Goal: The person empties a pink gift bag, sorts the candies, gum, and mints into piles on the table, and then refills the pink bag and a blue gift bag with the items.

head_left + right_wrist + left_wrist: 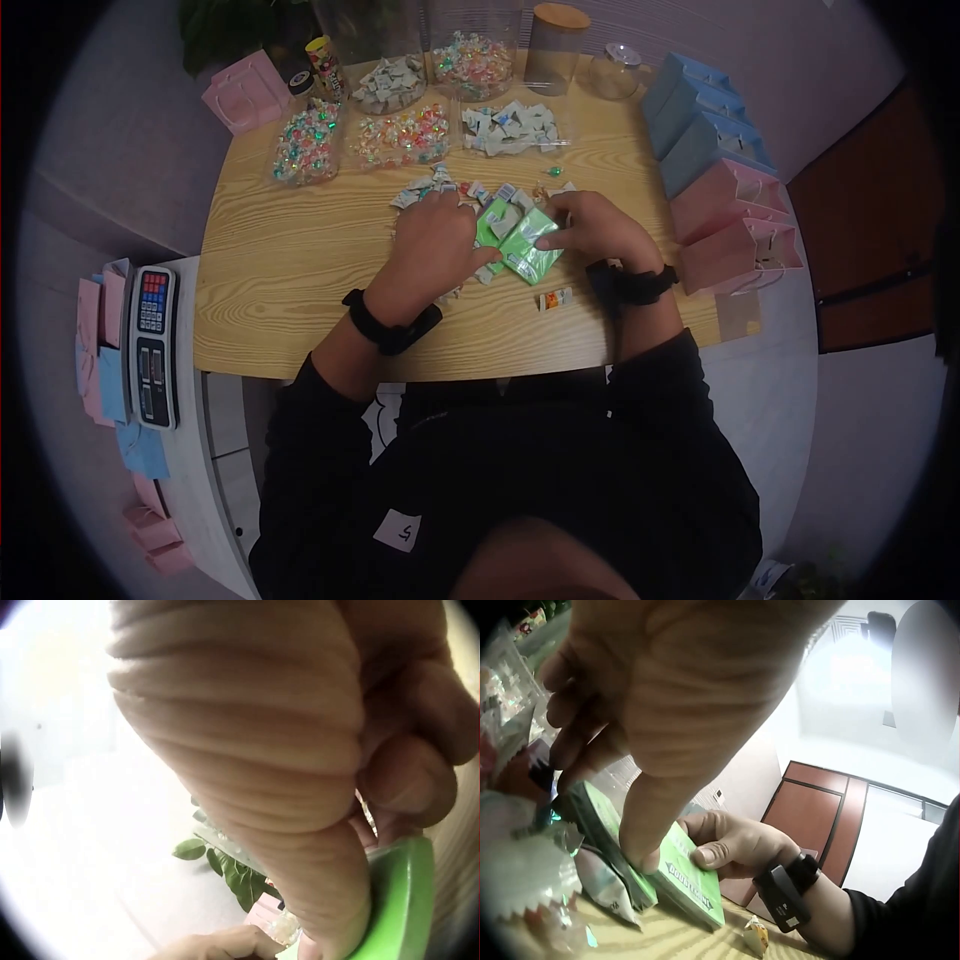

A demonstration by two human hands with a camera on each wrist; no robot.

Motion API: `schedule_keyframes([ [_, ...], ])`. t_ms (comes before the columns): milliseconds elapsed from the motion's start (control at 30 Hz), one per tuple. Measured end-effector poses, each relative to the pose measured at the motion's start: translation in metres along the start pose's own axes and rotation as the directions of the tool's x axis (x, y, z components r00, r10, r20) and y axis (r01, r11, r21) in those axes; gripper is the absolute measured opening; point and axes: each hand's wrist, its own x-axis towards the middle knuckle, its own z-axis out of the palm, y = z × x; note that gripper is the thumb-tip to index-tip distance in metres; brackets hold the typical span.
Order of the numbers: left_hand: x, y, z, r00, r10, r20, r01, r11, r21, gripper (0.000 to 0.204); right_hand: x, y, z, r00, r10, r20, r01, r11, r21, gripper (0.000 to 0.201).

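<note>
My right hand (603, 232) pinches a flat green Doublemint gum pack (533, 258) between thumb and fingers, over the middle of the table. Just left of it, a second green gum pack (488, 226) stands tilted among wrapped candies. My left hand (430, 242) reaches over this second pack from the left; in the left wrist view its thumb lies along one side of the pack (604, 814) and its fingers bend round the far end. The two packs stand side by side there. Green plastic of the right-hand pack (401, 900) shows below the thumb in the right wrist view.
A loose wrapped candy (555, 299) lies nearer the front edge. Behind the pile stand clear trays of colourful candies (403, 135) and white-wrapped ones (512, 128), with jars further back. Blue bags (700, 125) and pink bags (735, 255) line the right side; a scale (153, 345) sits at left.
</note>
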Motion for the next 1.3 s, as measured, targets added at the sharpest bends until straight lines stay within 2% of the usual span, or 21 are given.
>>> schedule_keyframes([
  [33,0.000,0.000,0.002,0.999,-0.020,0.027,0.019,1.000,0.015,0.045,-0.001,0.005,-0.004,0.997,0.048,0.067,-0.058,0.986,0.157,0.036],
  [67,0.000,0.000,0.005,0.999,-0.021,0.026,0.021,1.000,0.015,0.045,0.001,0.015,-0.003,0.997,0.007,0.080,-0.026,0.970,0.241,0.029],
  [300,-0.001,-0.001,0.018,0.999,-0.040,-0.037,0.036,0.993,-0.110,0.042,0.000,0.032,-0.008,0.990,-0.079,0.120,0.026,0.919,0.393,0.021],
  [367,-0.001,-0.003,0.020,0.997,-0.038,-0.063,0.028,0.988,-0.152,0.040,-0.005,0.038,-0.015,0.982,-0.184,0.049,0.128,0.828,0.546,0.019],
  [467,0.001,-0.006,0.017,0.995,-0.021,-0.101,-0.006,0.965,-0.263,0.033,-0.010,0.039,-0.023,0.988,-0.145,0.049,0.080,0.762,0.643,0.019],
  [500,0.002,-0.007,0.013,0.989,-0.148,0.008,0.132,0.855,-0.501,0.030,-0.011,0.036,-0.023,0.989,-0.141,0.047,0.078,0.762,0.643,0.019],
  [533,0.003,-0.009,0.011,0.959,-0.243,0.145,0.274,0.673,-0.687,0.028,-0.011,0.032,-0.022,0.988,-0.151,0.032,0.091,0.735,0.672,0.019],
  [600,0.004,-0.016,0.011,0.960,-0.259,0.110,0.254,0.627,-0.736,0.025,-0.005,0.027,-0.014,0.986,-0.163,0.018,0.104,0.707,0.700,0.020],
  [667,0.004,-0.019,0.009,0.957,-0.279,0.078,0.232,0.580,-0.781,0.023,0.002,0.024,0.000,0.972,-0.218,-0.093,0.230,0.770,0.596,0.020],
  [700,0.004,-0.020,0.006,0.954,-0.264,0.141,0.255,0.468,-0.846,0.020,0.004,0.022,0.003,0.972,-0.218,-0.091,0.229,0.769,0.597,0.020],
  [733,0.004,-0.020,0.003,0.949,-0.241,0.203,0.280,0.349,-0.894,0.018,0.004,0.017,0.006,0.988,-0.126,-0.088,0.153,0.808,0.569,0.021],
  [767,0.003,-0.021,0.002,0.948,-0.244,0.205,0.283,0.348,-0.894,0.018,0.005,0.012,0.008,0.996,-0.032,-0.086,0.074,0.838,0.540,0.022],
  [867,0.001,-0.026,0.003,0.952,-0.186,0.243,0.296,0.363,-0.883,0.020,0.004,0.003,0.013,0.991,-0.045,-0.125,0.101,0.871,0.481,0.027],
  [900,0.000,-0.029,0.006,0.961,-0.090,0.260,0.273,0.420,-0.865,0.024,0.003,0.000,0.015,0.991,-0.043,-0.123,0.098,0.871,0.481,0.027],
  [933,0.000,-0.028,0.004,0.960,0.006,0.279,0.243,0.474,-0.846,0.028,0.003,-0.003,0.017,0.978,-0.097,-0.182,0.157,0.925,0.347,0.030],
  [967,-0.001,-0.025,0.001,0.960,0.005,0.280,0.245,0.473,-0.846,0.028,0.003,-0.004,0.018,0.960,-0.159,-0.232,0.208,0.957,0.204,0.033],
  [1067,-0.004,-0.012,-0.012,0.931,0.033,0.364,0.298,0.507,-0.809,0.027,0.002,-0.005,0.018,0.954,-0.237,-0.186,0.256,0.963,0.089,0.037],
  [1133,-0.004,-0.006,-0.015,0.955,0.020,0.296,0.203,0.683,-0.701,0.030,0.003,-0.004,0.016,0.954,-0.246,-0.174,0.258,0.965,0.051,0.036],
  [1167,-0.005,-0.005,-0.008,0.954,0.023,0.298,0.202,0.684,-0.701,0.030,0.002,-0.004,0.016,0.953,-0.256,-0.159,0.262,0.965,0.015,0.035],
  [1233,-0.006,-0.004,0.011,0.996,-0.010,0.094,0.066,0.785,-0.616,0.033,0.002,-0.006,0.016,0.947,-0.262,-0.187,0.279,0.958,0.069,0.033],
  [1300,-0.006,-0.004,0.017,0.997,-0.026,0.070,0.063,0.795,-0.603,0.032,0.002,-0.010,0.018,0.939,-0.269,-0.212,0.299,0.946,0.124,0.031],
])
